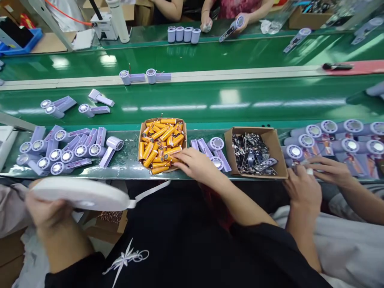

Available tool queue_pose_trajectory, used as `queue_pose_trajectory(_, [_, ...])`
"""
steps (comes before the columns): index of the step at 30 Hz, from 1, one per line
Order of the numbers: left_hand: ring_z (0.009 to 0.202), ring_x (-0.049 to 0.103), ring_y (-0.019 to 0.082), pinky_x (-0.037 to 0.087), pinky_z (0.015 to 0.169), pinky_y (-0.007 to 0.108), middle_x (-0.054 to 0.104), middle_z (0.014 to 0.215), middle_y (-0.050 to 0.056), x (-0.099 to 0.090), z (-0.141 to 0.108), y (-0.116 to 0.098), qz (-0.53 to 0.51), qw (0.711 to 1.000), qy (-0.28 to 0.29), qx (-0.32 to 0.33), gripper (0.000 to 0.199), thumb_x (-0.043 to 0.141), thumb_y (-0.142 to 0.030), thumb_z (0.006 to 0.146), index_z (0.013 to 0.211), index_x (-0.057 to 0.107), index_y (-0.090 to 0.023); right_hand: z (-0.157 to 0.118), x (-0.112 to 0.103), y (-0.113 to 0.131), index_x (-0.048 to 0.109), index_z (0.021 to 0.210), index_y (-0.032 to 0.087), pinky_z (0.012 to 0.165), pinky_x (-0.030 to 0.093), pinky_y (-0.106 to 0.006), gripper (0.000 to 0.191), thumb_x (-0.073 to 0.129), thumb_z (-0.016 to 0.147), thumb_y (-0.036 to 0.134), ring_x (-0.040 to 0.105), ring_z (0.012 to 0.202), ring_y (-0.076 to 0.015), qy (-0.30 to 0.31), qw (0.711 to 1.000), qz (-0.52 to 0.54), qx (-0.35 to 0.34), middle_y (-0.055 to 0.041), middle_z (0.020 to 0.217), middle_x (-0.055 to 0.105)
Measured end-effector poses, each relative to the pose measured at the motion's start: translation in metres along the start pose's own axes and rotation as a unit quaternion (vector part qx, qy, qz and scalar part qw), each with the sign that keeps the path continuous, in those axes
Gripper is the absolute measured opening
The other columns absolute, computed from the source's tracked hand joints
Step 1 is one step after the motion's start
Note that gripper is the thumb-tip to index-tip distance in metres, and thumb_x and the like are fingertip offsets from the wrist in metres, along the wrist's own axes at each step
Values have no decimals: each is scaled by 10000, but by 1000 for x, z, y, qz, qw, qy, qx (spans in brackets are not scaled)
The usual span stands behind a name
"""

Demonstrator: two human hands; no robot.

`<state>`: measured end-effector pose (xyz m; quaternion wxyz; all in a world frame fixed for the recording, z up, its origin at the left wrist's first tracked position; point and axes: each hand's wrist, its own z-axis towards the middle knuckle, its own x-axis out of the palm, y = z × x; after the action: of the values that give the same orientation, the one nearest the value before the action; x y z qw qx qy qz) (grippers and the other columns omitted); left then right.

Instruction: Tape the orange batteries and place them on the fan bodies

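Observation:
My left hand point(51, 210) is closed around a large roll of white tape point(84, 194), blurred by motion, with a loose tape end sticking out to the right. My right hand point(198, 164) reaches to the right edge of a cardboard box point(185, 138) filled with orange cylindrical batteries point(159, 140). Its thumb and fingers close about the end of one battery point(172, 159) at the box's near right corner. Just right of that hand lie a few lilac fan housings point(216, 143) with open handles.
Many lilac housings point(81, 151) lie at the left, others on the green conveyor point(186, 98). Right stands a box point(280, 160) of dark circuit parts. A neighbour's hands point(306, 184) work beside more housings point(349, 145). Across the belt, another person's hands point(241, 23) hold a housing.

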<state>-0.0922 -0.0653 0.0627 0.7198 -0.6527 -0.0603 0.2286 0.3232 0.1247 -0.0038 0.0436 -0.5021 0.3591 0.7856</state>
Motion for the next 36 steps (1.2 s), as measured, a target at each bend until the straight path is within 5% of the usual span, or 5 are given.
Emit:
queue_pose_trajectory(3, [618, 599, 118, 469, 574, 244, 726, 722, -70, 25, 22, 21, 37, 993, -113, 19, 709, 1089, -617, 431, 900, 728, -229, 18, 8, -4, 808, 1137, 153, 991, 575, -473, 175, 792, 987, 241, 691, 1100, -326, 55, 993, -83, 60, -191, 1180, 774])
queue_pose_trajectory(10, [753, 681, 214, 570, 630, 297, 766, 863, 23, 80, 43, 26, 72, 996, 35, -42, 650, 1046, -651, 479, 907, 796, -231, 13, -9, 2, 776, 1209, 201, 942, 646, -424, 368, 766, 987, 493, 792, 999, -268, -85, 935, 289, 185, -79, 1068, 844])
queue_pose_trajectory(13, [811, 720, 241, 618, 707, 323, 793, 910, 34, 91, 50, 13, 126, 989, 81, -9, 580, 1027, -612, 565, 957, 824, -234, 16, -32, 22, 746, 1334, 203, 904, 676, -401, 469, 732, 1002, 534, 820, 1021, -268, -21, 912, 374, 166, -90, 1134, 856])
queue_pose_trajectory(24, [826, 734, 241, 627, 831, 318, 831, 947, 38, 114, 81, -21, 177, 960, 213, 25, 546, 968, -637, 657, 1025, 873, -245, 59, -75, 46, 601, 1628, 173, 844, 577, -352, 596, 596, 1033, 198, 763, 955, -252, 144, 986, 67, -58, -116, 1177, 849])
queue_pose_trajectory(36, [712, 676, 184, 573, 702, 268, 757, 815, 3, 112, 80, -37, 159, 957, 238, 48, 443, 936, -568, 763, 1026, 867, -219, 49, -77, 41, 661, 1523, 230, 770, 594, -299, 505, 616, 1020, 205, 763, 882, -195, 83, 975, 205, 10, -47, 1108, 837])
